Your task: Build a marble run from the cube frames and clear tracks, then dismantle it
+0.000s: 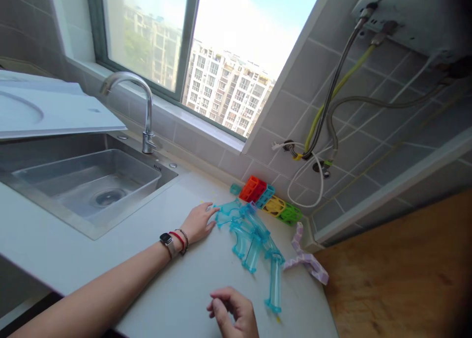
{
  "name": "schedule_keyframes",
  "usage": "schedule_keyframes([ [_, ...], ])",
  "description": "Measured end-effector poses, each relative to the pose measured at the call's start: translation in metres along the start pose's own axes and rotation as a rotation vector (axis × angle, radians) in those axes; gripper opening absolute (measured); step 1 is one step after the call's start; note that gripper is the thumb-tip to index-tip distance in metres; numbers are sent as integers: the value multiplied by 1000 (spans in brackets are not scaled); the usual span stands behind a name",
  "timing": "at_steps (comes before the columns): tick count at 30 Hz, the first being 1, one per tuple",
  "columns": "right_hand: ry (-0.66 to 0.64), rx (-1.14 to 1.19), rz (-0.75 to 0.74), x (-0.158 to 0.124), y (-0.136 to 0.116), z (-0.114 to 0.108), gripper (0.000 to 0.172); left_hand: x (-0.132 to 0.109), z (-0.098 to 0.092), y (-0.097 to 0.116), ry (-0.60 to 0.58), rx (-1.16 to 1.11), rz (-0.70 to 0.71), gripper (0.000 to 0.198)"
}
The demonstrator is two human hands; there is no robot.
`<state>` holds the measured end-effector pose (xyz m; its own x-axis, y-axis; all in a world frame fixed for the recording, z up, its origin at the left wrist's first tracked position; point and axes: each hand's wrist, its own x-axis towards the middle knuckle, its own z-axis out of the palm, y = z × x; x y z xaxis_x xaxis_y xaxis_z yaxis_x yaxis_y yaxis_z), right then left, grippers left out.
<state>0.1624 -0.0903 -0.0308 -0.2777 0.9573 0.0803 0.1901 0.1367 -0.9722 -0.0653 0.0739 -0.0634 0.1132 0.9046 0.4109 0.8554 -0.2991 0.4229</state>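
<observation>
My left hand (200, 222), wearing a watch and bracelets, reaches over the counter with its fingers stretched out. Its fingertips are at the left edge of a translucent blue toy track piece (229, 210); whether they press on it I cannot tell. Several more blue track pieces lie in a loose pile to the right, among them a straight one (275, 283) pointing towards me. Low in the view, my right hand (235, 312) hovers with its fingers curled in, and nothing shows in it. Red blocks (252, 189), a yellow block (275, 206) and a green block (290, 213) stand in a row behind the pile.
Left of my arm is a steel sink (88, 181) with a chrome faucet (148, 112). A white panel (55, 107) lies across its back. Purple track pieces (308, 262) rest near the counter's right edge. Hoses (332, 97) and a white cable (322, 181) hang at the wall.
</observation>
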Motion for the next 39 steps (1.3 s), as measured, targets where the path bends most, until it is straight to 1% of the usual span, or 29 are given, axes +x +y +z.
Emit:
schedule_keyframes([
  [2,-40,-85,-64,17,-25,-14,31,-1,1,-2,-4,-16,-9,39],
  [3,-61,-115,-72,31,-38,-22,29,-2,0,-3,-7,-29,-12,37],
  [5,6,-150,-98,71,-58,-40,30,-2,-1,-5,-12,-53,-14,35],
  [7,130,-187,-171,123,-68,-59,34,-1,-4,-6,-14,-75,-12,33],
  [9,249,-342,-208,179,-65,-80,40,0,-6,-6,-11,-92,-10,30],
  [10,250,-488,-189,205,-59,-90,41,1,-7,-5,-10,-100,-10,27],
  [12,201,-589,-157,247,-42,-108,32,2,-8,-4,-5,-110,-9,24],
  [14,101,-665,-132,271,-24,-122,26,2,-8,-3,7,-118,-2,23],
  [15,42,-697,-124,278,-15,-126,28,3,-8,-3,15,-122,4,23],
  [17,-79,-749,-122,284,0,-131,39,3,-8,-2,30,-137,18,23],
  [20,-235,-804,-150,288,14,-133,52,4,-8,0,34,-164,43,23],
  [22,-298,-835,-177,290,19,-131,50,4,-8,1,35,-173,51,25],
  [24,-315,-867,-202,292,22,-128,40,4,-8,1,46,-170,60,32],
  [27,-255,-911,-230,291,25,-124,25,3,-7,1,53,-158,108,42],
  [29,-165,-935,-237,287,26,-121,22,2,-7,2,37,-164,151,44],
  [31,-44,-953,-236,282,25,-120,26,2,-7,2,24,-176,165,41],
  [33,80,-959,-230,278,23,-121,36,2,-8,3,18,-185,145,37],
  [35,171,-953,-221,274,20,-122,45,2,-10,3,12,-192,123,34],
  [37,207,-940,-208,271,16,-124,47,2,-11,4,5,-204,122,33],
  [39,203,-923,-193,269,13,-127,44,2,-12,4,1,-222,129,33],
])
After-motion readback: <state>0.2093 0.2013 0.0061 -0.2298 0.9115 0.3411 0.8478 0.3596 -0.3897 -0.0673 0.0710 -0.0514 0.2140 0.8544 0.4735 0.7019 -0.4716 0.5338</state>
